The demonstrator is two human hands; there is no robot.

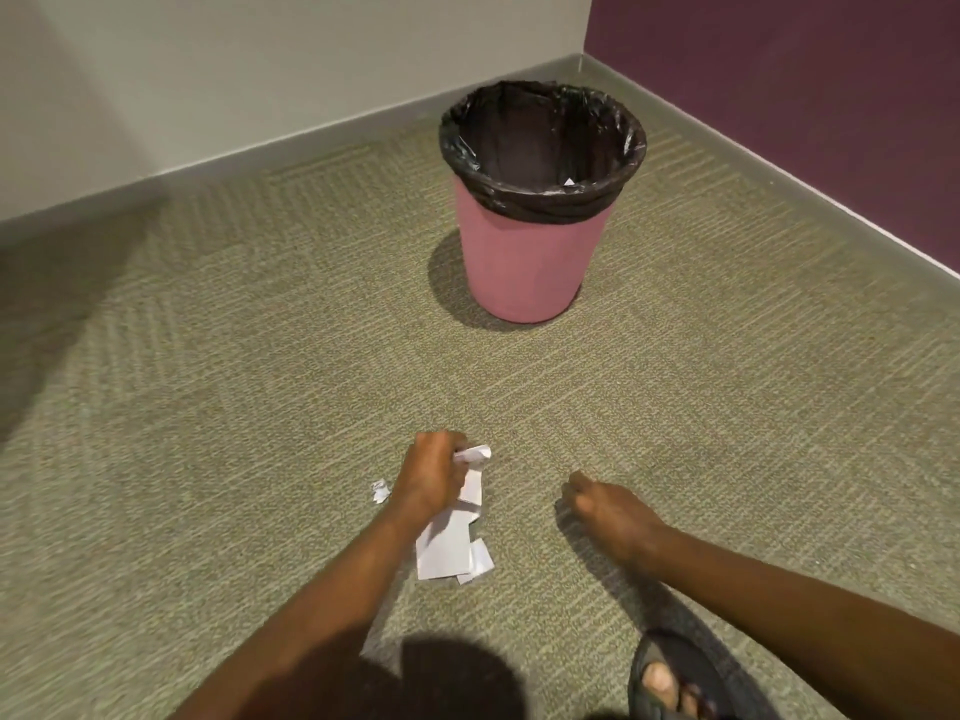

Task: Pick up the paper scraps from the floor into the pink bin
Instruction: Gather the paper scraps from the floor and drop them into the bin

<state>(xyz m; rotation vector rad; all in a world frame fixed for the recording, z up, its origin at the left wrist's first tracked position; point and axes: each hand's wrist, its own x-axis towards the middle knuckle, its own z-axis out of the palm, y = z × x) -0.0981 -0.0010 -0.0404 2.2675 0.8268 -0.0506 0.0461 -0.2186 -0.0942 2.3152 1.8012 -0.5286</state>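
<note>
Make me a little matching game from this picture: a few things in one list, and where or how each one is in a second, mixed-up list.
Things:
1. left hand
2. right hand
3. pink bin
4. small crumpled scrap

States:
A. stands upright, lined with a black bag
B. lies by itself on the carpet
C. grips a paper wad
D. holds nothing, fingers loosely curled

Pairs: 1-C, 2-D, 3-A, 4-B.
</note>
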